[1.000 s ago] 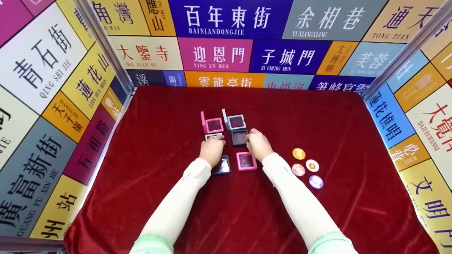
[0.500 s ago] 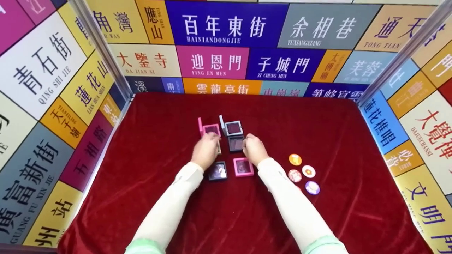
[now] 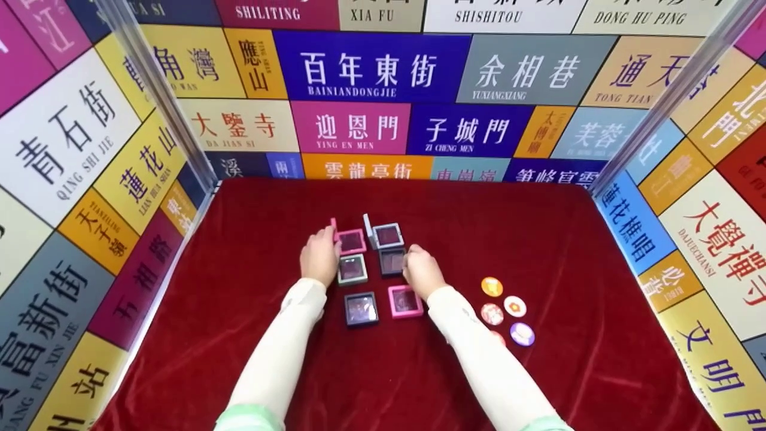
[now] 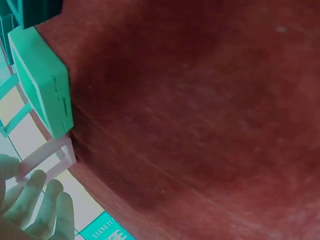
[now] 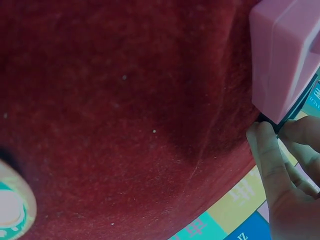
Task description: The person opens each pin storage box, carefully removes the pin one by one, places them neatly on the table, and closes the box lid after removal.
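My left hand (image 3: 320,257) is at the left side of a pink hinged display case (image 3: 352,240) with its lid raised; in the left wrist view the thumb and index finger pinch the case's edge. My right hand (image 3: 423,270) holds the right edge of a dark grey display case (image 3: 392,261) with its fingertips, also seen in the right wrist view. Behind that sits a light blue-grey case (image 3: 388,235), lid up. A pale green case (image 3: 352,269) lies just in front of the left pink one.
Nearer me lie a dark navy case (image 3: 361,309) and another pink case (image 3: 406,300). Several round badges (image 3: 492,286) are grouped to the right on the red velvet cloth (image 3: 574,251). Sign-printed panels (image 3: 359,129) enclose the back and sides.
My left hand has left the pale green case and moved back and left to the raised-lid pink case. My right hand stays at the dark grey case. The head view has tilted upward.
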